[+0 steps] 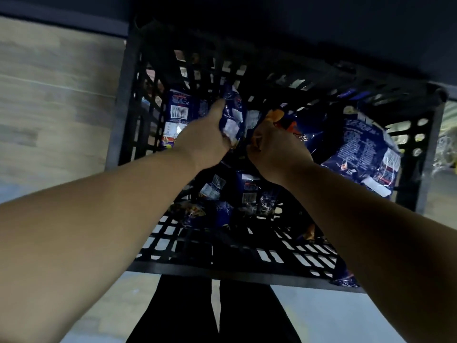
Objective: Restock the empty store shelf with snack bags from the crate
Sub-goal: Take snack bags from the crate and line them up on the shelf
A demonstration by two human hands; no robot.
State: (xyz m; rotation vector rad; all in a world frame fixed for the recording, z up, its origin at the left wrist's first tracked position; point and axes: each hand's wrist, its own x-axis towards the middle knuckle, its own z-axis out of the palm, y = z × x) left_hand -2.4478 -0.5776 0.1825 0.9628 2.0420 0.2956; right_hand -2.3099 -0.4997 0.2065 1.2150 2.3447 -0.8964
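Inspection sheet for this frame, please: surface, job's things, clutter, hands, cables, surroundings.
Surface: pale floor under the crate; wood-look flooring to the left.
Job's things: black plastic lattice crate holding several dark blue snack bags, among them a large one at the right and a barcoded one at the left.
Clutter: nothing seen.
Hands: left hand grips a blue bag; right hand pinches a blue and orange bag.
Cables: nothing seen.
Surroundings: dark, blurred; shelf not identifiable.

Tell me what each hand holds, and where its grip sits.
Left hand grips a blue snack bag by its crumpled end. Right hand grips another bag by its orange edge.
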